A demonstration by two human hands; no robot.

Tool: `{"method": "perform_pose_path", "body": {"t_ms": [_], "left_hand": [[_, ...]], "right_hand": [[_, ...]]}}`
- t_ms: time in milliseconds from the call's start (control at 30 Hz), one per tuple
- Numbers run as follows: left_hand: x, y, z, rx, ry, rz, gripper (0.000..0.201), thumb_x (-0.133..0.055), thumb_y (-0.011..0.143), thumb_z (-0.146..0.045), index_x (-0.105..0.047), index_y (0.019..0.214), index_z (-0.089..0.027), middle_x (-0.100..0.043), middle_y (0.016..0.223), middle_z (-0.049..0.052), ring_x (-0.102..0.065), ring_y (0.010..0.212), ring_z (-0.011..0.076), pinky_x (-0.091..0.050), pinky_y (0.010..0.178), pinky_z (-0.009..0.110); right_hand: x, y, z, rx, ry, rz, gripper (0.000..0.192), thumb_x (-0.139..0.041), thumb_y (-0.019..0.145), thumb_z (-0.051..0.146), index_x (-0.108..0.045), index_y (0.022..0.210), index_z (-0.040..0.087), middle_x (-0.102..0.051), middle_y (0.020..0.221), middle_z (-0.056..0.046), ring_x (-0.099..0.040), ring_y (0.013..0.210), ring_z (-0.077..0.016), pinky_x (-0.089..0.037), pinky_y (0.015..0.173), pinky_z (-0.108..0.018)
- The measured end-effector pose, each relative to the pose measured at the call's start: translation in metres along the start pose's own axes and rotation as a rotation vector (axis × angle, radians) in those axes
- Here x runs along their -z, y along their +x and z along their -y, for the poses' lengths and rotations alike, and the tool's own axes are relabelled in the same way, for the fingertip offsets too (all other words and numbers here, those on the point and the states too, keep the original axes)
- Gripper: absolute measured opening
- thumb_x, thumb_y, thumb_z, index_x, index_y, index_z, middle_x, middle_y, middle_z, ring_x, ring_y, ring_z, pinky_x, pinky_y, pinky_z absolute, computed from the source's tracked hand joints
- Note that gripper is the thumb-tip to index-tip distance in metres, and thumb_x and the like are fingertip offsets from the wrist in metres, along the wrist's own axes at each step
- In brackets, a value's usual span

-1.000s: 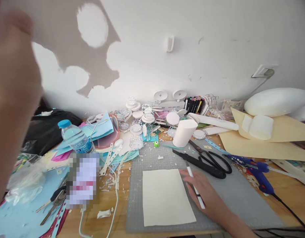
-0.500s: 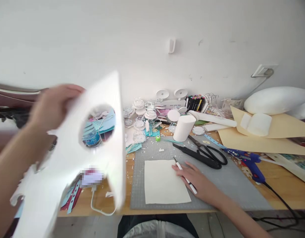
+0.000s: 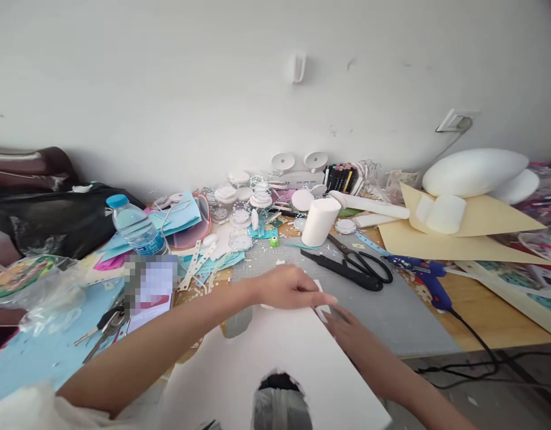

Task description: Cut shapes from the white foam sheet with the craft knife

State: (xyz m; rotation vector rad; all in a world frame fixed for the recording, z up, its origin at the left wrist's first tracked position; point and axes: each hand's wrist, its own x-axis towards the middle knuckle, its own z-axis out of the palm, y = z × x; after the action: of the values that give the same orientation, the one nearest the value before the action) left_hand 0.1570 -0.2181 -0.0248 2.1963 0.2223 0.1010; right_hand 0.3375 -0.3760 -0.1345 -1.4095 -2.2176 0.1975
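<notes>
Resting flat, fingers open — left hand (image 3: 287, 288) on white sheet (image 3: 275, 358); right hand's (image 3: 347, 328) fingers unclear — scissors (image 3: 351, 269) beyond.

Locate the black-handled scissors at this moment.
In the head view, the black-handled scissors lie right of centre on the grey cutting mat, between the white foam cylinder and the blue glue gun.

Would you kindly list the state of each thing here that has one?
White sheet: flat on the mat, with cut-out holes.
Left hand: palm down on the sheet's far edge.
Right hand: resting at the sheet's right edge.
Water bottle: capped, tilted.
Scissors: lying shut.
Glue gun: lying down, cord attached.
White cylinder: standing, leaning slightly.
</notes>
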Motion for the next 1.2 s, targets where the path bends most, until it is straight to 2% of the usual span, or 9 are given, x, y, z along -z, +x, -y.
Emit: {"method": "perform_pose_path", "body": {"t_ms": [67, 200, 333, 433, 500, 633, 800, 933, 1200], "left_hand": [[-0.011, 0.02, -0.006, -0.055, 0.029, 0.031, 0.05, -0.055, 0.089, -0.053, -0.061, 0.057, -0.015, -0.04, 0.05, -0.006, -0.033, 0.052, 0.006, -0.027, 0.053, 0.023], [-0.029, 0.071, -0.004, -0.291, 0.288, 0.098, 0.049, -0.059, 0.087, -0.055, -0.062, 0.055, -0.019, -0.058, 0.057, -0.003, -0.042, 0.054, 0.0084, -0.03, 0.058, 0.026], [-0.022, 0.093, 0.02, -0.42, 0.652, 0.173, 0.051, -0.062, 0.081, -0.062, -0.06, 0.052, -0.02, -0.063, 0.057, 0.0, -0.052, 0.062, 0.0127, -0.037, 0.076, 0.03], [-0.012, 0.066, 0.04, -0.332, 0.733, 0.078, 0.044, -0.066, 0.077, -0.064, -0.066, 0.067, -0.021, -0.069, 0.075, 0.005, -0.06, 0.085, 0.0203, -0.037, 0.091, 0.034], [-0.017, 0.034, 0.046, -0.201, 0.764, -0.064, 0.049, -0.058, 0.084, -0.061, -0.068, 0.101, -0.016, -0.065, 0.115, 0.017, -0.054, 0.113, 0.0316, -0.031, 0.102, 0.047], [-0.056, -0.026, 0.043, 0.138, 0.698, -0.196, 0.111, -0.049, 0.066, -0.088, -0.036, 0.144, -0.01, -0.027, 0.151, 0.031, -0.026, 0.138, 0.0485, -0.024, 0.106, 0.065], [-0.079, -0.051, 0.035, 0.219, 0.565, -0.038, 0.085, -0.068, 0.075, -0.06, -0.04, 0.14, -0.014, -0.037, 0.148, 0.024, -0.034, 0.136, 0.042, -0.032, 0.108, 0.059], [-0.054, -0.057, 0.029, 0.185, 0.551, -0.037, 0.059, -0.068, 0.074, -0.023, -0.049, 0.13, -0.02, -0.055, 0.132, 0.015, -0.048, 0.123, 0.0348, -0.04, 0.103, 0.055], [-0.017, -0.097, 0.041, 0.121, 0.498, -0.163, 0.075, -0.056, 0.07, -0.006, -0.038, 0.14, -0.028, -0.042, 0.145, 0.01, -0.029, 0.14, 0.0312, -0.036, 0.11, 0.052]], "right_hand": [[0.01, -0.015, -0.016, -0.001, 0.009, 0.085, 0.05, -0.064, 0.081, 0.028, -0.057, 0.13, 0.029, -0.066, 0.127, -0.009, -0.06, 0.12, -0.0301, -0.047, 0.103, -0.05], [0.019, -0.051, -0.045, -0.073, -0.069, -0.024, 0.061, -0.064, 0.082, 0.031, -0.045, 0.14, 0.024, -0.06, 0.135, -0.013, -0.049, 0.131, -0.0345, -0.055, 0.093, -0.048], [0.018, -0.066, -0.051, -0.136, -0.102, -0.015, 0.059, -0.064, 0.085, 0.03, -0.043, 0.139, 0.025, -0.056, 0.14, -0.013, -0.049, 0.132, -0.0314, -0.053, 0.097, -0.043], [0.018, -0.059, -0.044, -0.167, -0.063, 0.049, 0.05, -0.064, 0.086, 0.032, -0.046, 0.133, 0.027, -0.051, 0.145, -0.01, -0.049, 0.132, -0.0297, -0.05, 0.102, -0.044], [0.018, -0.051, -0.039, -0.199, -0.019, 0.075, 0.052, -0.062, 0.088, 0.033, -0.042, 0.135, 0.027, -0.047, 0.148, -0.011, -0.049, 0.132, -0.0281, -0.049, 0.102, -0.044], [0.015, -0.029, -0.032, -0.253, 0.076, 0.107, 0.068, -0.061, 0.089, 0.036, -0.025, 0.146, 0.024, -0.043, 0.151, -0.015, -0.046, 0.135, -0.0266, -0.047, 0.105, -0.044], [0.013, -0.007, -0.024, -0.22, 0.19, 0.162, 0.065, -0.061, 0.089, 0.037, -0.028, 0.143, 0.023, -0.036, 0.155, -0.016, -0.037, 0.141, -0.0272, -0.041, 0.109, -0.047], [0.015, -0.002, -0.022, -0.252, 0.232, 0.159, 0.059, -0.055, 0.093, 0.032, -0.026, 0.144, 0.023, -0.035, 0.155, -0.016, -0.037, 0.141, -0.0255, -0.041, 0.109, -0.046], [0.014, 0.017, -0.01, -0.159, 0.196, 0.191, 0.054, -0.053, 0.094, 0.031, -0.03, 0.142, 0.023, -0.045, 0.149, -0.013, -0.043, 0.137, -0.0241, -0.038, 0.111, -0.047]]}}
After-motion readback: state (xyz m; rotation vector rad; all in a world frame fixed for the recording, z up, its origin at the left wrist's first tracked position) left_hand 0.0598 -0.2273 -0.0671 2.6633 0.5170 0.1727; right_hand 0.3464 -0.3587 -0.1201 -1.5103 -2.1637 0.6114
